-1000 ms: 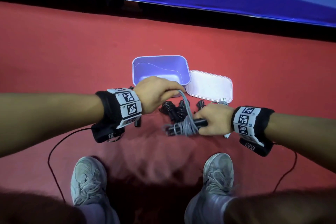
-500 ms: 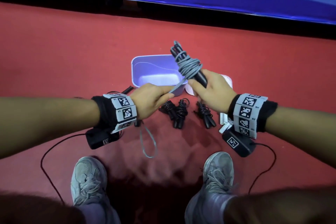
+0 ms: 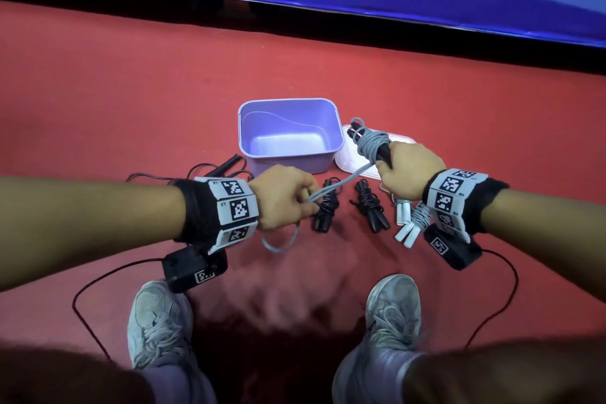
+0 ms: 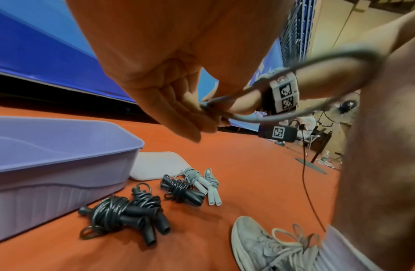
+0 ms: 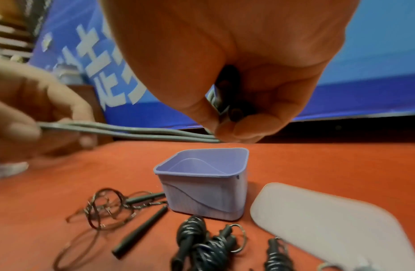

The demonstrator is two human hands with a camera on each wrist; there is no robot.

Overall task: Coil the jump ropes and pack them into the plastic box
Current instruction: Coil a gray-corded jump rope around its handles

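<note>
My right hand point(image 3: 387, 163) grips the black handles of a grey jump rope point(image 3: 372, 141), whose cord is wound round them. The bundle tilts up over the white lid point(image 3: 352, 165), just right of the empty purple plastic box point(image 3: 337, 128). A doubled strand of grey cord point(image 3: 344, 182) runs from it to my left hand point(image 3: 305, 203), which pinches it, and a short loop hangs below. The left wrist view shows my left-hand fingers point(image 4: 190, 119) curled on the cord point(image 4: 271, 118). In the right wrist view the handle ends point(image 5: 232, 102) show inside my right fist.
Two coiled black ropes point(image 3: 324, 207) point(image 3: 370, 208) lie on the red floor before the box. Coiled grey ropes with white handles point(image 3: 406, 228) lie under my right wrist. A loose black rope point(image 3: 226, 167) sprawls left of the box. My shoes point(image 3: 390, 315) are near.
The right hand raised the bundle from near the floor to above the box, then brought it down to the right over the lid. The left hand keeps its hold on the cord, lower now.
</note>
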